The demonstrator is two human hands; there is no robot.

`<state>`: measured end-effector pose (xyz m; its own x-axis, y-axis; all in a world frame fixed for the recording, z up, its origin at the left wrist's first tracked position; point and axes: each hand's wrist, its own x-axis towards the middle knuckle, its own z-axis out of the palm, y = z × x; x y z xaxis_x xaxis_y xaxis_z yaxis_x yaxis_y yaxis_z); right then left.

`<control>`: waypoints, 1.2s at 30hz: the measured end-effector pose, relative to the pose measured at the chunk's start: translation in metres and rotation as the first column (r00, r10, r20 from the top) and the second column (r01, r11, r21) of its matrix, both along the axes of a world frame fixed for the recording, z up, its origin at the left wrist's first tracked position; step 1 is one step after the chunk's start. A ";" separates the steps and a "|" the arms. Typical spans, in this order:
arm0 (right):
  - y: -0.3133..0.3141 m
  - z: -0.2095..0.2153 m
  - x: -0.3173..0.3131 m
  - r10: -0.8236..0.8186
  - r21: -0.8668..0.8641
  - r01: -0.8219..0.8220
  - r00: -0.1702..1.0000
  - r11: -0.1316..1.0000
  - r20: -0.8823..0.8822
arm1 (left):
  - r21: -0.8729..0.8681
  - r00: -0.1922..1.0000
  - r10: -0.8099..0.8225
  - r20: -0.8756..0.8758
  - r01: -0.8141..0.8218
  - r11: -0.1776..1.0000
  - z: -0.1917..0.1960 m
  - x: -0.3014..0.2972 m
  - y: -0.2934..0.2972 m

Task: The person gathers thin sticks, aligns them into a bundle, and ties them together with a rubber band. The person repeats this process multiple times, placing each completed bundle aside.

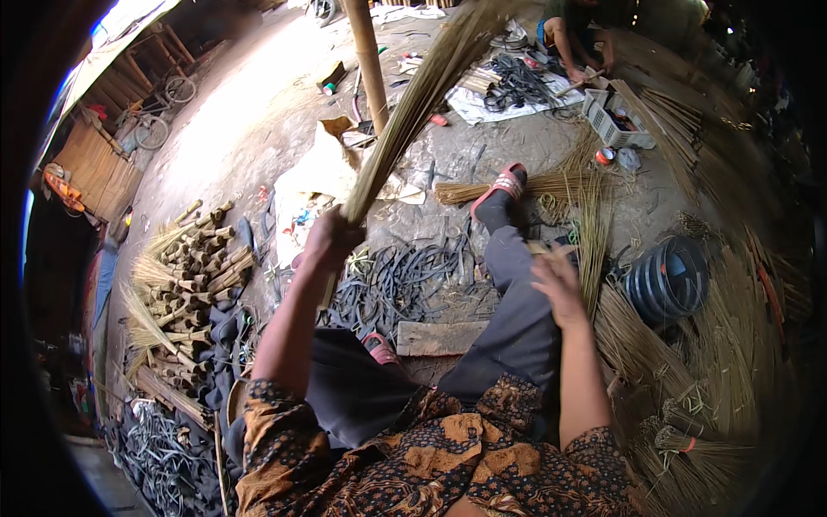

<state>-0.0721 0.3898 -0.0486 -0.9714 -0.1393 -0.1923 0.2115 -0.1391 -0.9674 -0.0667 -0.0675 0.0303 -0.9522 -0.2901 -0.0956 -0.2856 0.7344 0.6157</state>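
Note:
My left hand (332,241) is closed around the narrow end of a long bundle of thin sticks (405,129), raised and slanting away to the upper right. Over my right knee hovers my right hand (558,284), its fingers apart and slightly blurred; I see nothing held in it. Below the raised bundle, black rubber strips (392,280) lie tangled on the ground, with a wooden block (441,338) between my legs. Another stick bundle (465,193) lies under my sandalled right foot. Loose green-yellow sticks (593,250) stand beside my right hand.
Short tied brooms (194,276) are heaped at left, above more dark strips (159,452). At right are a dark ribbed bucket (668,280) and many stick bundles (646,345). A bamboo post (369,69) rises ahead. Beyond a pale crate (613,125), another person (564,43) crouches working.

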 end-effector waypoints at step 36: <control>-0.130 -0.084 0.035 0.041 -0.031 -0.030 0.881 0.999 0.471 | 0.859 0.952 -0.099 0.290 -0.213 0.466 -0.141 0.079 0.198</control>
